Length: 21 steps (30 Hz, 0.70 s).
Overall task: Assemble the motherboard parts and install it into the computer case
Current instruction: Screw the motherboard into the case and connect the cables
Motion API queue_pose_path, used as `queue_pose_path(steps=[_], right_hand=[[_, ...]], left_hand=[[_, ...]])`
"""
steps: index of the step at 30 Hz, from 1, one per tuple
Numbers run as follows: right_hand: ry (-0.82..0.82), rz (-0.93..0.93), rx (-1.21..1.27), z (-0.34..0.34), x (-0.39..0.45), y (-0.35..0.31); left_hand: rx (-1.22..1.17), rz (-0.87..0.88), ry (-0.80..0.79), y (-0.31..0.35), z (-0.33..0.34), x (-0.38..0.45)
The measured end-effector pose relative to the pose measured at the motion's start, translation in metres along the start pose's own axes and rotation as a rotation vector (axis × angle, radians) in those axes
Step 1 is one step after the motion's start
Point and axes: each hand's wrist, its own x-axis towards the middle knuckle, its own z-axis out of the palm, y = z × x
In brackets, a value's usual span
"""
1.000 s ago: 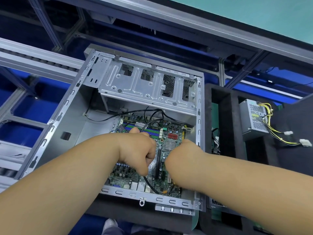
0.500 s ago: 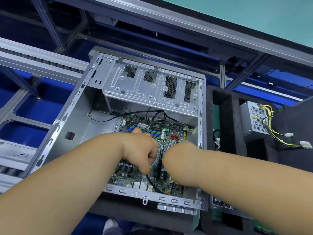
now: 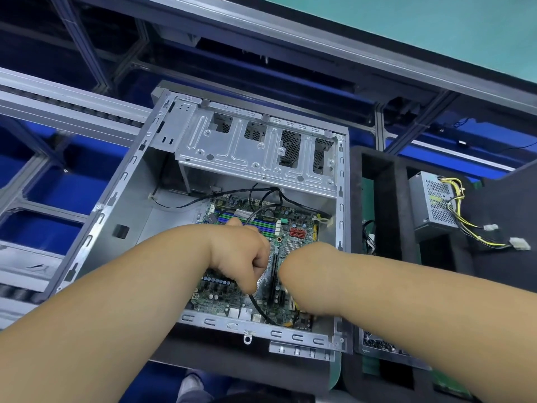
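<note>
Motherboard (image 3: 293, 237) in computer case (image 3: 162, 205), black cable (image 3: 261, 311) across, power supply (image 3: 433, 202) aside

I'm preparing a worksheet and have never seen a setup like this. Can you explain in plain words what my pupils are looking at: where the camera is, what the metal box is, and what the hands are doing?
There is no robot here. The camera sits on a person's head and looks down at their own two bare arms.

The grey metal box is an open computer case, lying on its side. Inside it lies the green motherboard, the main circuit board.

The left hand is curled with a black cable running out from under it; whether it grips the cable is hidden. The right hand is bent down over the board, so its fingers and anything they hold cannot be seen.

To the right, a black foam tray holds a grey power supply with yellow and black wires, not yet fitted in the case.
</note>
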Motion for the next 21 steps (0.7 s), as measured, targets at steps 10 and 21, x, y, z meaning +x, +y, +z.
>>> queue_pose_path(steps=[10,21], right_hand=[[-0.061,-0.015,0.027,0.004,-0.001,-0.003],[-0.065,0.105,0.049,0.003,0.006,-0.008]], left_hand=[[-0.056,-0.005,-0.011,0.001,-0.001,-0.001],[-0.057,-0.006,-0.009,0.0,0.001,0.0]])
